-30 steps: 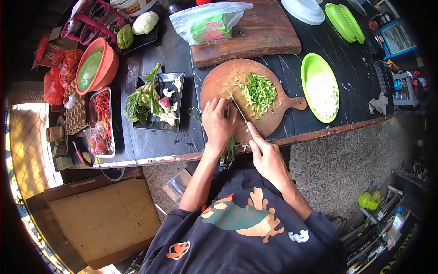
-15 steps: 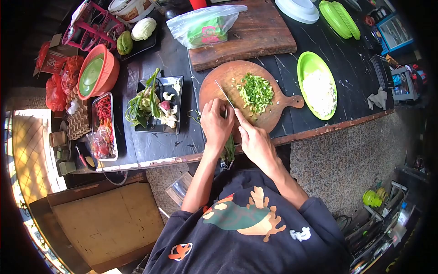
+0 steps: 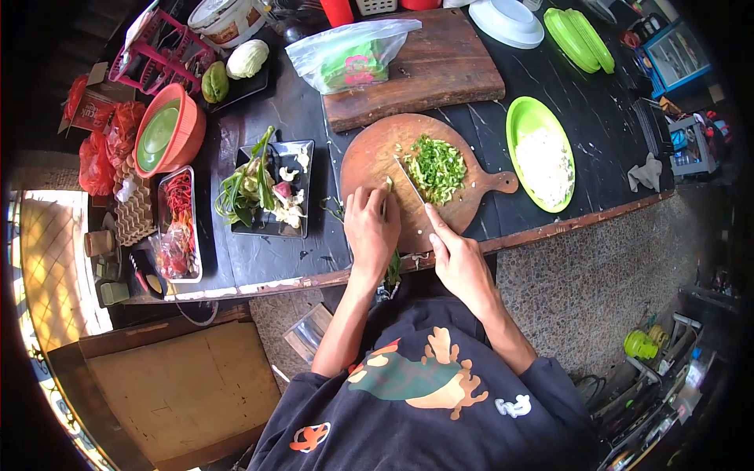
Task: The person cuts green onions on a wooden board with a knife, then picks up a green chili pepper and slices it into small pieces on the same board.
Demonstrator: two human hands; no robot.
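On the round wooden board (image 3: 365,153), chopped green pieces (image 3: 438,169) lie in a pile right of centre. My left hand (image 3: 373,228) is closed on a bunch of green stalks (image 3: 389,184) at the board's left part; a cut end shows at the fingertips and leaves hang below the hand. My right hand (image 3: 462,263) grips a knife (image 3: 410,179), its blade slanting up and left between the stalks and the pile. Left of the board, a black square plate (image 3: 271,228) holds leafy greens and peeled pale pieces.
A green oval dish (image 3: 514,125) with white shreds stands right of the board. Behind is a thick wooden block (image 3: 455,63) with a plastic bag (image 3: 353,63). At left are an orange basket (image 3: 192,129) and a tray of red chillies (image 3: 198,235).
The knife and my right hand have moved right, away from my left hand. The board and table sit slightly differently in view.
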